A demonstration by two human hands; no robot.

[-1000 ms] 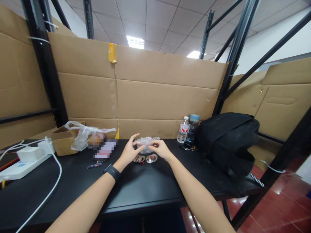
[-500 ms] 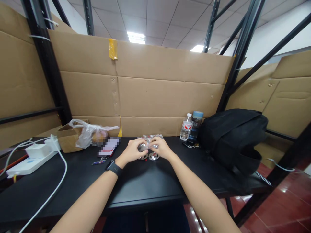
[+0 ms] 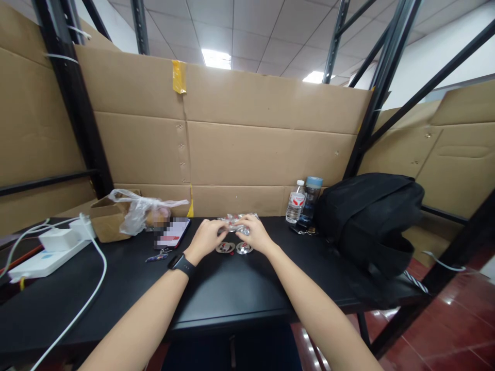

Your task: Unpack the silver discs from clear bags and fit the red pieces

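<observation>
My left hand [image 3: 209, 238], with a dark watch [image 3: 181, 264] on its wrist, has its thumb and fingers curled toward each other; whatever is between them is hidden. Close by, my right hand [image 3: 254, 234] bends its fingers over small shiny, clear pieces, too small to name. Behind both hands lies a pile of clear plastic packets [image 3: 233, 220] with bits of red. Nearer to me, two flat round silvery pieces lie side by side on the table: a left disc [image 3: 225, 248] and a right disc [image 3: 244, 248]. A tiny red bit shows between them.
On the black table [image 3: 240, 293] stand a water bottle [image 3: 295, 203], a blue-lidded bottle [image 3: 311, 198] and a black backpack [image 3: 371, 221] at right. Leftward are a phone [image 3: 176, 234], keychain [image 3: 158, 256], plastic bag [image 3: 139, 214], cardboard box [image 3: 110, 221] and white power strip [image 3: 50, 260] with cables.
My left hand has shifted slightly left, away from my right hand. The greyish shiny piece seen at its fingers before no longer shows there. The discs between my wrists are now more exposed.
</observation>
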